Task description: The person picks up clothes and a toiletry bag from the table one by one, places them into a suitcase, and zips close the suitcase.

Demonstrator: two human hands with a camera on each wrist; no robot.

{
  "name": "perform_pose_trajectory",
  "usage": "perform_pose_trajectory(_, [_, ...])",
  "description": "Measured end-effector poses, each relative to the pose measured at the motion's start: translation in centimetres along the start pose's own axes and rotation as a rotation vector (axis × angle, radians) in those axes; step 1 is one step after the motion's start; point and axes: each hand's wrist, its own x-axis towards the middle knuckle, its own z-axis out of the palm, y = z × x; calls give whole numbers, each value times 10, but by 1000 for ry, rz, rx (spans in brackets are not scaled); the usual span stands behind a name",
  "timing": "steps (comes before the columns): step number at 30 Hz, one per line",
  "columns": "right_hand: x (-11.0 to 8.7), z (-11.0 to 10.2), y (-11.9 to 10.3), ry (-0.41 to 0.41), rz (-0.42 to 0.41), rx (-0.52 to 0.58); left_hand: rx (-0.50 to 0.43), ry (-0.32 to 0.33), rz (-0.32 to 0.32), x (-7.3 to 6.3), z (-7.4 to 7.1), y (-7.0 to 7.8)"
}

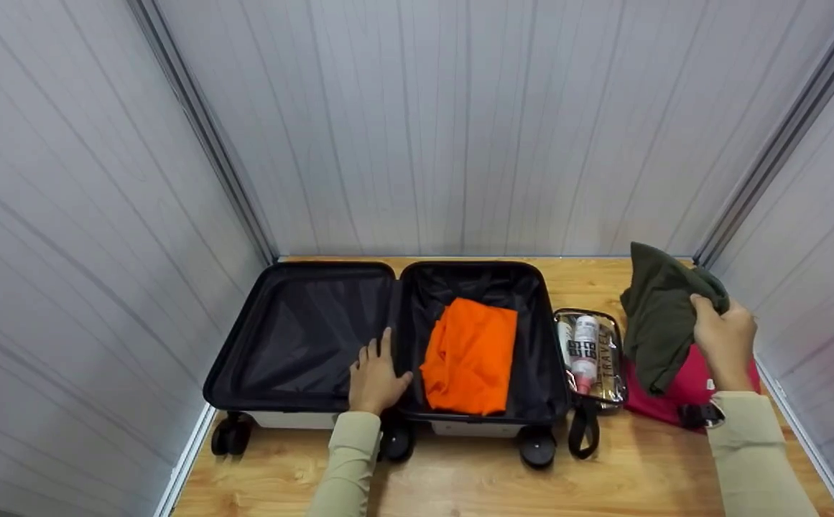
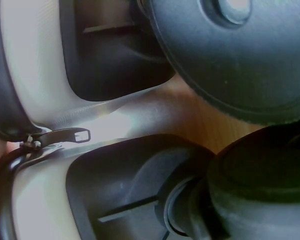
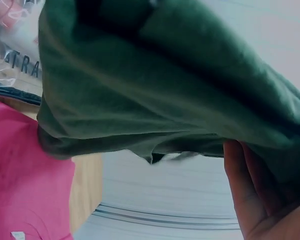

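My right hand (image 1: 725, 337) grips a folded dark green garment (image 1: 664, 316) by its right side, raised over a pink-red cloth (image 1: 689, 388). In the right wrist view the green garment (image 3: 140, 95) hangs in folds from the fingers. My left hand (image 1: 377, 377) rests with spread fingers on the middle edge of an open black-lined suitcase (image 1: 302, 337). An orange folded garment (image 1: 470, 359) lies in the suitcase's right half. The left wrist view shows the suitcase's wheels (image 2: 240, 60) and a zipper pull (image 2: 65, 136) close up; most of that hand is out of it.
A clear travel pouch (image 1: 607, 359) with bottles stands between the suitcase and the pink-red cloth, its black strap (image 1: 584, 434) on the wooden floor (image 1: 460, 481). Pale panel walls (image 1: 460, 129) enclose the back and both sides.
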Motion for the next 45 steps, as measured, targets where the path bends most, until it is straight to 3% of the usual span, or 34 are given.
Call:
perform_pose_trajectory(15, [-2, -4, -16, 28, -17, 41, -9, 9, 3, 0, 1, -1])
perform_pose_trajectory(28, [-12, -10, -31, -38, -56, 86, 12, -8, -8, 1, 1, 0])
perform_pose_trajectory(45, [-26, -3, -50, -47, -132, 141, 16, -7, -9, 3, 2, -1])
